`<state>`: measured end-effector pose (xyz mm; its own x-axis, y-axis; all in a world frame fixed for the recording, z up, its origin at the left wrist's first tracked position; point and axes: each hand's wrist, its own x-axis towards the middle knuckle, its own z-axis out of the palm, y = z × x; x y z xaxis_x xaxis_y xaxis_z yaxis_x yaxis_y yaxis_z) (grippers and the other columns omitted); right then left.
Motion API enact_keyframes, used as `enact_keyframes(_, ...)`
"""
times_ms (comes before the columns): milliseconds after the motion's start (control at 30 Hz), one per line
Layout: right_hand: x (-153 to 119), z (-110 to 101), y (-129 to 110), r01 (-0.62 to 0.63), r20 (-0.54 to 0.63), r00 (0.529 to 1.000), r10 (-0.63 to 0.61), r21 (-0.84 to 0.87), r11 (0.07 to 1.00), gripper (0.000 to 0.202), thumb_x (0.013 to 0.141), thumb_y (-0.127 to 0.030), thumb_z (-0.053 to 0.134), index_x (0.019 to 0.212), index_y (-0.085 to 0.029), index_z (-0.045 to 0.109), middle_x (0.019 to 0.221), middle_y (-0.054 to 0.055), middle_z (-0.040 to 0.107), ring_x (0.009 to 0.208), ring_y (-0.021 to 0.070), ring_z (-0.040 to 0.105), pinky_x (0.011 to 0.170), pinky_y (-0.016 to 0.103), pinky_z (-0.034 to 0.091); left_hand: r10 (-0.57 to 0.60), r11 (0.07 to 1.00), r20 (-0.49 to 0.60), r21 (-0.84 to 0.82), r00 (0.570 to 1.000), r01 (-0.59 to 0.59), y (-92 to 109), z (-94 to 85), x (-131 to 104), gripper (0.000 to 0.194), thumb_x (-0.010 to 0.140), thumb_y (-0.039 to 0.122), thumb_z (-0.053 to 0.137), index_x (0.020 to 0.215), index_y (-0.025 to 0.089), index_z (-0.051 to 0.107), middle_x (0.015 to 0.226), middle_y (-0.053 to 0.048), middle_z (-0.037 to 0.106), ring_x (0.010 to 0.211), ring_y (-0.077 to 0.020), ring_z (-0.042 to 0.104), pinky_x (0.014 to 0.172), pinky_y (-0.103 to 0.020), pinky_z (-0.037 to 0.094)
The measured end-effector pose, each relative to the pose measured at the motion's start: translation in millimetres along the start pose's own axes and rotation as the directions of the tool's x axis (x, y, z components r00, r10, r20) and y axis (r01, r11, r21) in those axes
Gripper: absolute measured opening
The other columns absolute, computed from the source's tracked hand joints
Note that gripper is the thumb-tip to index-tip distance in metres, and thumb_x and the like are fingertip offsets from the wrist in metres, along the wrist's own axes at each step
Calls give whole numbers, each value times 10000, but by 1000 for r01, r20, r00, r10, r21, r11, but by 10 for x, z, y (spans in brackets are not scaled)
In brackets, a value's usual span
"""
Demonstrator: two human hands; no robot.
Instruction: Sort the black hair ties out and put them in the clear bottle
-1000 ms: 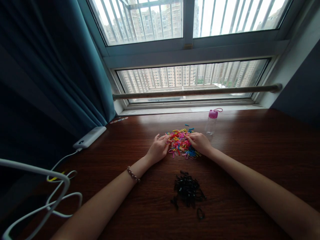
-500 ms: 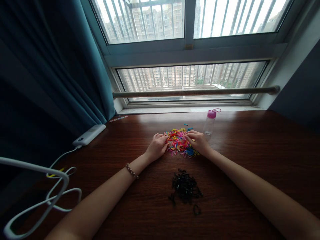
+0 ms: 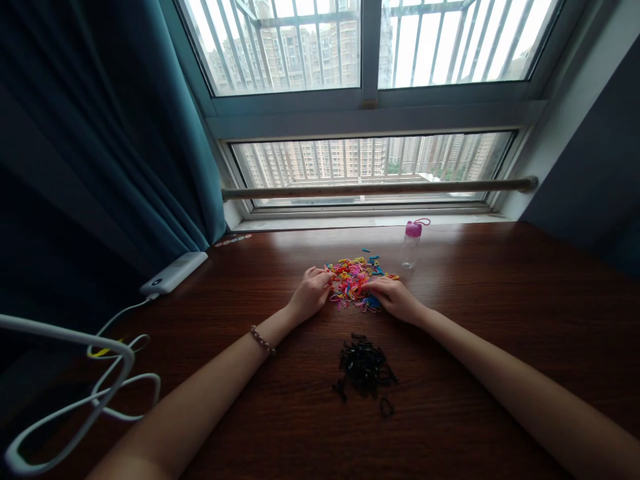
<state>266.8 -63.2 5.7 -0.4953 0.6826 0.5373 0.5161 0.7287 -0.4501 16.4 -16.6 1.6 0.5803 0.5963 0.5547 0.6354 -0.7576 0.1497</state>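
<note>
A loose pile of small colourful hair ties (image 3: 351,275), in pink, red, yellow and blue, lies on the brown wooden table. My left hand (image 3: 311,293) cups the pile's left edge, its fingers bent and the thumb a little apart. From the right, my right hand (image 3: 395,297) reaches in low, fingers stretched over the ties; its fingertips are partly lost among them. Closer to me is a heap of black hair ties (image 3: 365,365), with a single black loop lying apart in front of it. Neither hand touches the black heap.
A clear bottle with a pink lid (image 3: 411,245) stands behind my right hand. At the left, a white power strip (image 3: 174,273) and a looped white cable (image 3: 131,363) lie by the blue curtain (image 3: 165,133). The window (image 3: 370,167) rises behind the brown table (image 3: 470,287).
My right hand has come lower and flatter over the pile's right side, uncovering some yellow and blue ties behind it. My left hand stays at the left edge. The view has shifted slightly.
</note>
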Motion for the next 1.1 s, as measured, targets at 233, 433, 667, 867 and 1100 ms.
enact_keyframes(233,-27,55,51,-37,-132,991,36,0,999,361,851,-104,381,1166,-213,518,1135,76,574,1088,195,501,940,388,404,17,1000,5,-11,1000,-17,56,-45,10,227,809,178,476,1014,200,569,1009,-65,627,1017,-203,524,954,-429,343)
enact_keyframes(433,-95,100,132,-221,-233,958,168,-227,949,273,844,-163,439,1069,-166,593,1117,112,584,1107,256,466,951,462,381,219,976,211,-36,953,-216,169,-159,48,426,852,203,427,1266,296,401,1281,-26,488,1290,-188,282,1065,-455,165)
enact_keyframes(667,-61,45,-40,-9,21,1000,11,-92,996,261,871,-168,433,1073,-203,593,1131,69,588,1098,197,498,974,393,377,256,967,295,-72,920,-246,187,-164,51,388,855,330,443,1243,320,431,1262,-13,510,1295,-200,273,1072,-479,68)
enact_keyframes(867,-51,-27,-150,97,101,990,-99,26,995,265,862,-145,441,1062,-219,598,1114,60,604,1059,174,537,943,350,415,168,986,224,-47,960,-161,170,-147,46,351,794,420,526,1111,273,549,1123,-38,606,1207,-223,402,1052,-496,109)
enact_keyframes(1100,-48,4,-133,151,84,985,-150,1,989,212,855,-200,492,1028,-223,612,1067,63,629,1017,182,564,922,357,432,142,990,163,-40,976,-137,130,-127,29,219,778,410,554,914,254,625,976,-13,648,1070,-179,501,1038,-420,188)
